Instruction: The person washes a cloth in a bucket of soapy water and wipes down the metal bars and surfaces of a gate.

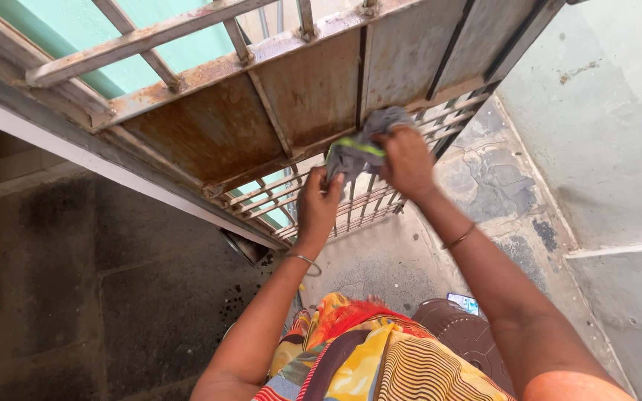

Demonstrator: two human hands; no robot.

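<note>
Grey cloth [362,148], long axis crosswise on rusty gate [291,104], bunched in both hands' grip [317,204] [408,160].

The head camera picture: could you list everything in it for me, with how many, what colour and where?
Metal gate: one, rusty brown and grey, panels above and thin bars below, across the top and middle.
Cloth: one, grey with a yellow-green stripe, bunched against the gate's bars.
Floor: grey patchy stone at right, dark slabs at left.
Wall: one, pale grey-green, right side.
Plastic stool: one, dark brown, bottom centre.
Bangles: two, one thin metal band on each wrist.
Patterned garment: one, orange, yellow and striped, bottom centre.
Left hand: one, gripping a gate bar under the cloth.
Right hand: one, holding the cloth.
</note>
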